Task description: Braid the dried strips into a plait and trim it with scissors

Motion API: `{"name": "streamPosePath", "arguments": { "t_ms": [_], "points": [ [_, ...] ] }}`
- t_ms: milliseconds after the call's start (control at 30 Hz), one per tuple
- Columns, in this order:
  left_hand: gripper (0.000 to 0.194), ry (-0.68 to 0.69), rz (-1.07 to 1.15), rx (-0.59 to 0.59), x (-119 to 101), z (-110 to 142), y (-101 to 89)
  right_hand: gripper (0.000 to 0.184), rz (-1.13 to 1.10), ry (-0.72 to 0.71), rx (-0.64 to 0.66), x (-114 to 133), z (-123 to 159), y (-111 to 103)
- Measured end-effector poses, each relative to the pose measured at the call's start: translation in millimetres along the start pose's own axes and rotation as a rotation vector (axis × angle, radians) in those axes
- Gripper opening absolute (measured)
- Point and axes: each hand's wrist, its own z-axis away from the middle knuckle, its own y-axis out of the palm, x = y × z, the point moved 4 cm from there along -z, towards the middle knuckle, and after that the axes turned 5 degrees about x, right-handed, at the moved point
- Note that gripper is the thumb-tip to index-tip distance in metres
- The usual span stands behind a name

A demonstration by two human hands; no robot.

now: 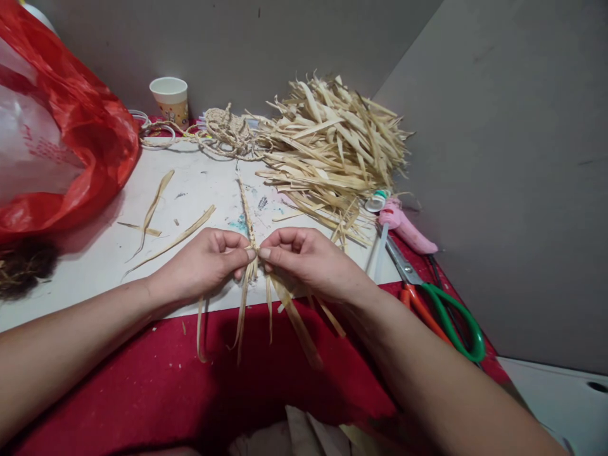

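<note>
Left hand [208, 258], right hand [311, 258] pinch braid [247, 215] at near end, flanking it (equally close); long axis points away.

Left of the flat white sheet [190, 190], the picture's edge cuts off a shiny red plastic bag [107, 145] — what it holds cannot be told, and its red print is blurred. A dark brown fibrous clump [26, 266] at the sheet's left end is cropped too. Over the sheet, the left hand [206, 259] and right hand [311, 256] hide a stretch of pale braided plant-fibre cord [244, 206] in their grip — the join there is unclear.
</note>
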Motion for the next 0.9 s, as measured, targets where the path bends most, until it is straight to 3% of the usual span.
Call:
{"name": "streamPosePath", "arguments": {
  "t_ms": [233,533,900],
  "points": [
    [0.024,0.018,-0.065,0.012,-1.4,0.0,0.8,0.035,-0.007,0.022,0.020,-6.6,-3.0,-0.8],
    [0.024,0.071,-0.138,0.004,-3.0,3.7,3.0,0.033,0.205,0.001,0.109,-0.8,-1.8,0.0],
    [0.020,0.154,-0.309,-0.025,-9.0,3.5,1.1,0.031,0.053,0.016,0.216,-4.5,-5.5,2.1]
  ]
}}
